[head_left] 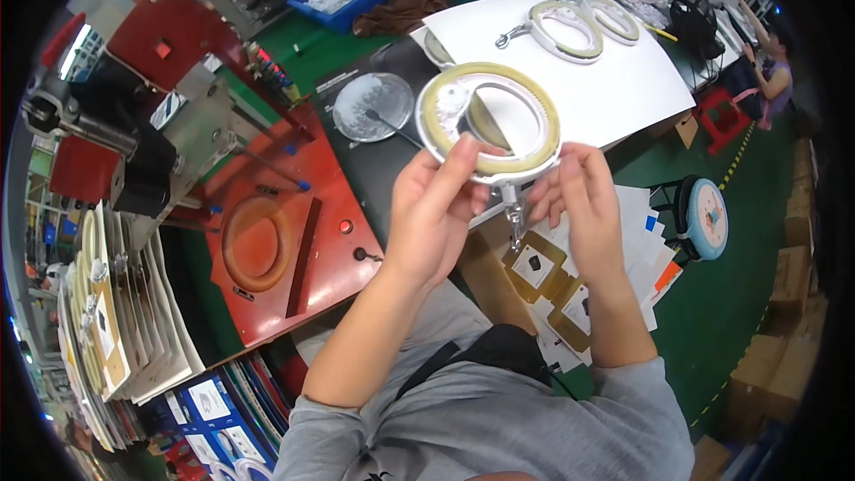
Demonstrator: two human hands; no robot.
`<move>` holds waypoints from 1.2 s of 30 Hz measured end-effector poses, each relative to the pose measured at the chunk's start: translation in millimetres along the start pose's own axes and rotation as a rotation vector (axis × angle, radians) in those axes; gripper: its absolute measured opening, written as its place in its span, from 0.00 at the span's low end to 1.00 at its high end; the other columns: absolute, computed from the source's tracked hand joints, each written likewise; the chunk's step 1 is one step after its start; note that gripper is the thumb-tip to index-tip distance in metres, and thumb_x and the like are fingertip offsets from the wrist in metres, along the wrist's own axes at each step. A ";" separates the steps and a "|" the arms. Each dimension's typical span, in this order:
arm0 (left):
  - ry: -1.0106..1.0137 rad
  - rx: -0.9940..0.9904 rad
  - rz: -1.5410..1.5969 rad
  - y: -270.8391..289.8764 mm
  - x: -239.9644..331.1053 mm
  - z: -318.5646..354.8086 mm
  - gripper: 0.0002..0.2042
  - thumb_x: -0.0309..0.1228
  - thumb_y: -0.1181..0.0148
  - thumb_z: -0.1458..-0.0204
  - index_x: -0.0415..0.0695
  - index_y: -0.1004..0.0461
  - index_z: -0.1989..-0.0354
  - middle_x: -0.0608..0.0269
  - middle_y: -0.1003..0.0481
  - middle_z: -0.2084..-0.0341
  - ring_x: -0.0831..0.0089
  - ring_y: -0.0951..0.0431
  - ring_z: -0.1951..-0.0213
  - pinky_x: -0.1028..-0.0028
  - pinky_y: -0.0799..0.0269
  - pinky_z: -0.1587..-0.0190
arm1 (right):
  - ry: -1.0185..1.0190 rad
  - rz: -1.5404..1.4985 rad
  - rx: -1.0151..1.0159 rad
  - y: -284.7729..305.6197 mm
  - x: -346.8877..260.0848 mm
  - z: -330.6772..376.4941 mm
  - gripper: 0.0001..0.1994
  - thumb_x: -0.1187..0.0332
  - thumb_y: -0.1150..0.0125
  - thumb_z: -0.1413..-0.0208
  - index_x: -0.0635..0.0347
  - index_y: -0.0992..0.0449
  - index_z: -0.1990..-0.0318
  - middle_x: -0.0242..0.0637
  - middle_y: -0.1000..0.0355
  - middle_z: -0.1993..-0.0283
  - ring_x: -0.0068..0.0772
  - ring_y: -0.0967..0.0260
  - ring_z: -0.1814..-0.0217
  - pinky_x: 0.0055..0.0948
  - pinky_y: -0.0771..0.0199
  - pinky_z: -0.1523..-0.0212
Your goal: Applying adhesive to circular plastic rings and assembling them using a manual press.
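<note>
My left hand [434,214] is closed on the lower left rim of a white ring-shaped piece [545,156], thumb on top and fingers beneath. A yellowish band [436,93] runs around its face. Inside the opening, a white patch and a dark crescent show at the left. From the lower rim hangs a metal clasp-like fitting [513,209]. My right hand [590,214] is at the lower right of the ring, its fingers loosely bent and apart, close to the rim and the fitting. Whether a fingertip touches the rim is hard to tell.
Similar rings [566,31] lie on a white sheet [623,89] ahead. A clear round dish [374,107] of white paste holds a dark stick. At left stand a red-based press [347,276] and stacked boards [169,330]. A round stool [708,218] is at right.
</note>
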State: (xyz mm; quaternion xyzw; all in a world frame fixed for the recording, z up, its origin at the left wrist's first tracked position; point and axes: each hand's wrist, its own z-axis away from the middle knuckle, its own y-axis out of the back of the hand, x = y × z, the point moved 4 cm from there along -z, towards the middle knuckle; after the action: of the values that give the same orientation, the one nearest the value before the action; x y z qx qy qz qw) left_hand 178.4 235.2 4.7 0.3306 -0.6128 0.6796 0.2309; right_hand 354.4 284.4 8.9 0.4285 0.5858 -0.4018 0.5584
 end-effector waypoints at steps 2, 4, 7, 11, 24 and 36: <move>0.098 -0.043 0.007 -11.2 -10.2 -16.4 0.15 0.37 0.44 0.30 0.35 0.23 0.52 0.64 0.23 0.65 0.82 0.29 0.68 0.81 0.33 0.63 | -0.074 -0.107 -0.010 18.3 7.5 -19.9 0.22 0.54 0.46 0.26 0.67 0.33 0.41 0.36 0.24 0.66 0.20 0.28 0.71 0.18 0.34 0.71; 0.195 -0.035 -0.022 -19.5 -23.5 -32.0 0.14 0.38 0.41 0.31 0.37 0.22 0.53 0.64 0.22 0.64 0.82 0.28 0.67 0.81 0.31 0.61 | -0.126 -0.277 -0.024 36.6 15.8 -36.0 0.21 0.58 0.43 0.28 0.69 0.33 0.41 0.35 0.25 0.66 0.19 0.29 0.72 0.18 0.34 0.72; 0.254 -0.083 -0.108 -30.0 -27.5 -50.9 0.16 0.41 0.39 0.32 0.37 0.21 0.52 0.65 0.22 0.64 0.83 0.27 0.67 0.81 0.31 0.63 | -0.108 -0.398 0.004 60.5 10.8 -50.6 0.18 0.62 0.41 0.30 0.69 0.31 0.43 0.33 0.25 0.66 0.19 0.29 0.71 0.19 0.33 0.71; -0.062 -0.032 -0.856 -30.3 -26.0 -65.2 0.24 0.42 0.30 0.40 0.35 0.24 0.45 0.63 0.21 0.58 0.81 0.26 0.68 0.78 0.29 0.66 | -0.050 -0.335 0.109 115.0 20.6 -72.0 0.17 0.62 0.37 0.32 0.67 0.29 0.47 0.32 0.26 0.66 0.20 0.30 0.72 0.20 0.32 0.70; -0.661 -0.284 -1.681 -21.6 -27.9 -32.7 0.22 0.35 0.32 0.44 0.41 0.22 0.43 0.51 0.26 0.37 0.42 0.36 0.32 0.47 0.42 0.32 | -0.120 0.394 0.334 245.0 45.2 -155.9 0.27 0.51 0.39 0.31 0.73 0.28 0.45 0.32 0.25 0.71 0.17 0.32 0.76 0.18 0.35 0.77; -0.898 0.041 -1.257 32.9 56.1 72.9 0.08 0.24 0.32 0.46 0.39 0.20 0.59 0.56 0.21 0.64 0.59 0.18 0.63 0.64 0.22 0.60 | 0.468 0.543 0.075 19.2 -52.3 -68.7 0.10 0.69 0.43 0.28 0.66 0.20 0.50 0.26 0.28 0.69 0.11 0.34 0.69 0.15 0.35 0.69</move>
State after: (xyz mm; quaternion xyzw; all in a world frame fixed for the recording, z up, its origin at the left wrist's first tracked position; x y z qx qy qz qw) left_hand 129.1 153.5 25.6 0.8647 -0.3321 0.2327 0.2964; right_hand 351.8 352.8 64.9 0.6692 0.5474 -0.1508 0.4794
